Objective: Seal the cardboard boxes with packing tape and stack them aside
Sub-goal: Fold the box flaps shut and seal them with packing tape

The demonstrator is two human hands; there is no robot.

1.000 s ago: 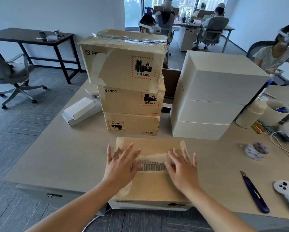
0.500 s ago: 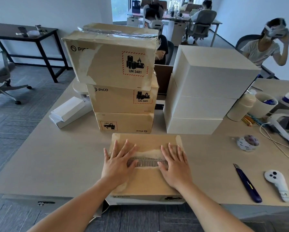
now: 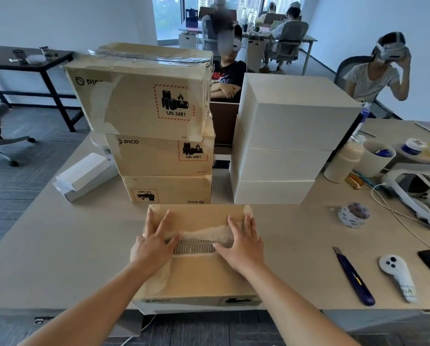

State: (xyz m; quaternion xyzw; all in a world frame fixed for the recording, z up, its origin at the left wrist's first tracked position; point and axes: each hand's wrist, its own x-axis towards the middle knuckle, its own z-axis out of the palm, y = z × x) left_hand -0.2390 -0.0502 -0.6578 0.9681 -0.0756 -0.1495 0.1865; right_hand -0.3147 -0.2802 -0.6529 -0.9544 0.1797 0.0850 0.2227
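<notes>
A brown cardboard box (image 3: 199,275) lies on the table's near edge, with a torn strip across its top seam. My left hand (image 3: 154,243) lies flat on the left part of the top, fingers straight and spread. My right hand (image 3: 241,242) presses flat on the right part, fingers straight. Both hands flank the torn seam. A roll of packing tape (image 3: 353,214) sits on the table to the right, apart from both hands. Behind the box stands a stack of three brown boxes (image 3: 159,126).
A stack of white boxes (image 3: 283,146) stands behind on the right. Two small white boxes (image 3: 84,176) lie at left. A blue utility knife (image 3: 354,279), a white controller (image 3: 398,275), a phone, a headset, cups and cables are at right. People sit behind.
Both hands have slid apart and slightly forward along the box top, uncovering more of the torn seam. The camera has moved closer and tilted.
</notes>
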